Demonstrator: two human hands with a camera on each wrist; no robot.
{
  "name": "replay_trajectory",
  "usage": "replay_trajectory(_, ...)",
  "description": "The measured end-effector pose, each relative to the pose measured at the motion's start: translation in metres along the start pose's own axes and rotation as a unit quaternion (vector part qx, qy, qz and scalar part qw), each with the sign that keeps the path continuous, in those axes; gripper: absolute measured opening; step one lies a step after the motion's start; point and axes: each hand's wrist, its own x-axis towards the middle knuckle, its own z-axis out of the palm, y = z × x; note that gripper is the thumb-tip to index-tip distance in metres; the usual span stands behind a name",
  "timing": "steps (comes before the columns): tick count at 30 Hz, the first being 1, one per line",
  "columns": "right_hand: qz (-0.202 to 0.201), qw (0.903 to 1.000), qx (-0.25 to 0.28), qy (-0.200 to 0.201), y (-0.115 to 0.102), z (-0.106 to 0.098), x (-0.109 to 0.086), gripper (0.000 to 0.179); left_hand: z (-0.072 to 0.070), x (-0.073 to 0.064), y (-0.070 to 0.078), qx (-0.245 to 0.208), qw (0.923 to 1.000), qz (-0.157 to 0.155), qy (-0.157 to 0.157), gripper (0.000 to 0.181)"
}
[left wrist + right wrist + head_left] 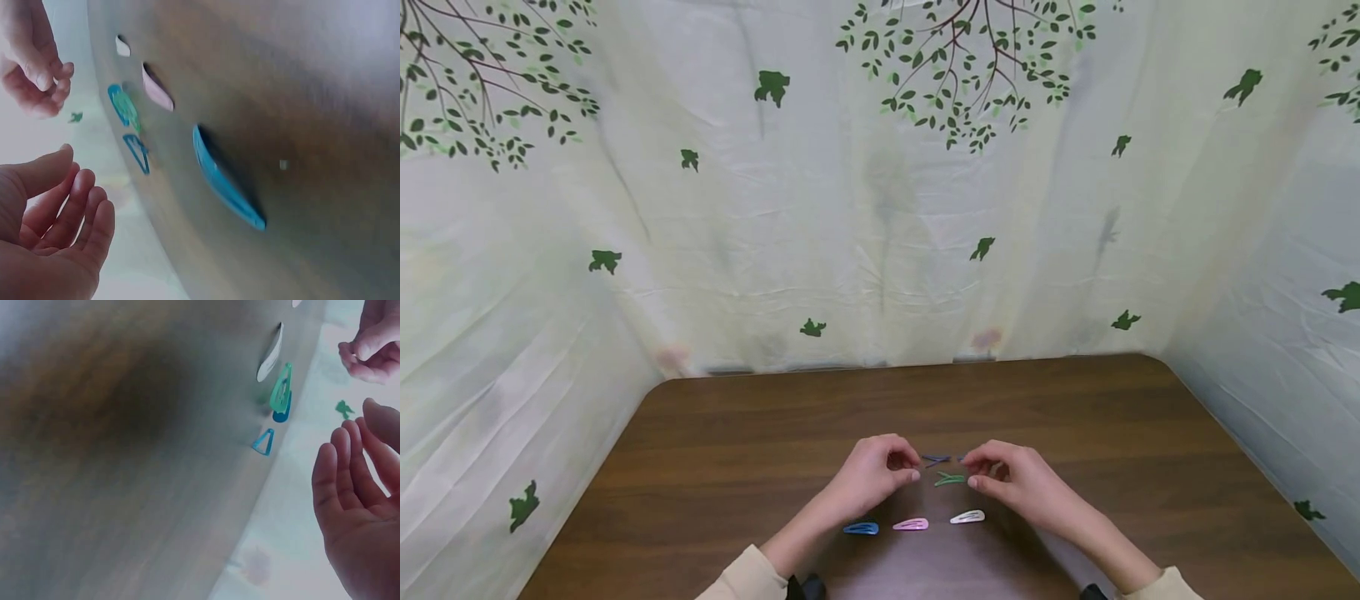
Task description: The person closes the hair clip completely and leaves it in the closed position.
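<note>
Both hands hover over the table with relaxed, slightly curved fingers and nothing between them. The left hand [876,473] is left of a green snap hair clip [950,480] and a dark blue snap clip [936,459], both with their parts sprung apart. To their right is the right hand [1018,483], its fingertips by another small blue clip [961,457] that they partly hide. Nearer the person, a blue clip [861,528], a pink clip [911,524] and a white clip [967,517] lie in a row. The right wrist view shows the green clip [281,390] overlapping a blue one.
The clips lie on a brown wood-grain table [760,425]. A pale curtain [722,208] printed with branches and leaves surrounds its far side and both flanks. Cream sleeves [748,575] cover the forearms near the table's front.
</note>
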Motion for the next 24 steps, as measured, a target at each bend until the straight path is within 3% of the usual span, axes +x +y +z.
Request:
replay_trajectory(12,-0.026,0.9991,-0.034,0.002,0.006,-0.002,0.017,0.018,-0.012,0.011,-0.018,-0.026,0.999,-0.037,0.006,0.012)
replay_trajectory(18,-0.025,0.9982,-0.05,-0.022,0.008,-0.002,0.029,0.019,-0.012,0.017,-0.025,-0.023,0.9978,-0.059,-0.02,0.015)
replay_trajectory(24,-0.032,0.9953,-0.083,-0.04,0.015,0.0,0.041,0.019,-0.008,0.024,-0.033,-0.031,0.9971,-0.055,-0.043,0.015)
